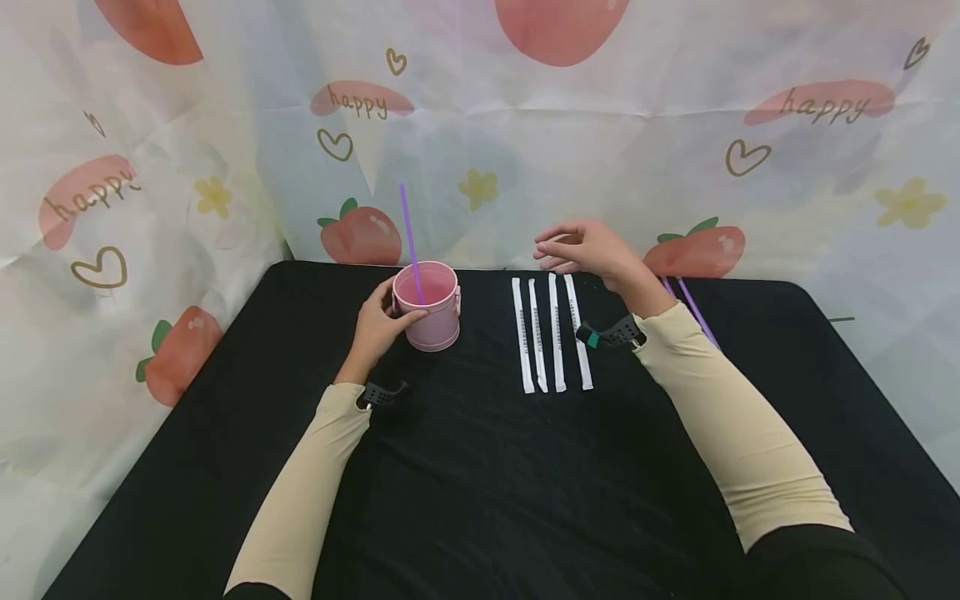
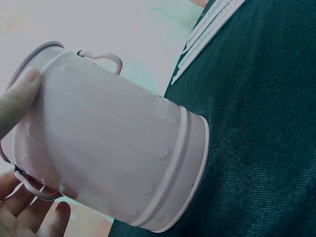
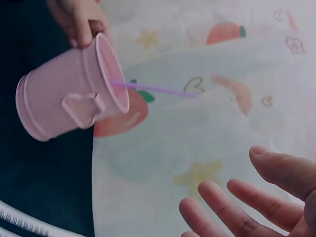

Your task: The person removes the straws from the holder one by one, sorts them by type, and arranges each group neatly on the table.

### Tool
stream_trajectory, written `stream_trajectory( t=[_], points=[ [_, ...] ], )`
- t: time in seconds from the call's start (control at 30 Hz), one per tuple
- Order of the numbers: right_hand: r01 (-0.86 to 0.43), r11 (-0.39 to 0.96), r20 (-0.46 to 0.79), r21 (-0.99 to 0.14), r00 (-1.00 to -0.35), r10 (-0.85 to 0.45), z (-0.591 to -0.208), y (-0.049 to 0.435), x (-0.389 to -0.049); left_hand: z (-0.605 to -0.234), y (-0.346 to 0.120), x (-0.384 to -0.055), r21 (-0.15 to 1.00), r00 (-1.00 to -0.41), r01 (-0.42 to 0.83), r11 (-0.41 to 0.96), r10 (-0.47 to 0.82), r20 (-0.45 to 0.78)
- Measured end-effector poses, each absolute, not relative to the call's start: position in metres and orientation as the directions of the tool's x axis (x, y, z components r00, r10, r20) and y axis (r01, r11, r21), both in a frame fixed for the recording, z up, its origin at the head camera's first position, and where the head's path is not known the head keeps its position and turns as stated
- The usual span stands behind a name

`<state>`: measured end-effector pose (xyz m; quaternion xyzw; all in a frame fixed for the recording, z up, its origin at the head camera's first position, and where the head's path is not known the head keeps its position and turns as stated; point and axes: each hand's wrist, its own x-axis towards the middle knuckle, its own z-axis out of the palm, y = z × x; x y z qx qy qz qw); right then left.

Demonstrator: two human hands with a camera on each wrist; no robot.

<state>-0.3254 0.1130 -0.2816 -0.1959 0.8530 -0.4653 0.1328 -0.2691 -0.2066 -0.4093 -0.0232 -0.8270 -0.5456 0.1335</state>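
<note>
My left hand (image 1: 378, 329) grips a small pink metal bucket (image 1: 435, 329) near its rim, thumb on the near side and fingers around the other. The bucket stands upright on the black cloth, and a small side handle (image 2: 101, 57) shows in the left wrist view. One purple straw (image 1: 408, 225) leans inside it, its top sticking well above the rim. Over the far ends of several white paper-wrapped straws (image 1: 557, 333) hovers my right hand (image 1: 588, 250), fingers loosely bent with nothing between them. In the right wrist view its thumb (image 3: 281, 170) and fingers are spread apart.
Loose purple straws (image 1: 697, 312) lie at the right, partly hidden by the right forearm. A black cloth (image 1: 480, 492) covers the table, whose far edge meets a printed fabric backdrop (image 1: 637, 167). Another fabric panel (image 1: 112, 350) hangs along the left side.
</note>
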Motion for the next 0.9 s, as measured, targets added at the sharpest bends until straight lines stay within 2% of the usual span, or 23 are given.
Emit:
stream_trajectory(
  t=[0.27, 0.53, 0.9],
  points=[
    [-0.203, 0.487, -0.063, -0.85, -0.876, -0.477, -0.269, 0.074, -0.332, -0.409, -0.208, -0.269, 0.901, -0.966, 0.174, 0.396, -0.109, 0.234],
    [-0.168, 0.426, -0.067, -0.889, -0.873, -0.484, -0.263, 0.038, -0.338, -0.407, -0.208, -0.269, 0.907, -0.968, 0.17, 0.384, -0.107, 0.227],
    [-0.162, 0.408, -0.069, -0.899, -0.866, -0.495, -0.277, -0.001, -0.352, -0.409, -0.207, -0.27, 0.908, -0.966, 0.178, 0.378, -0.108, 0.234]
  ],
)
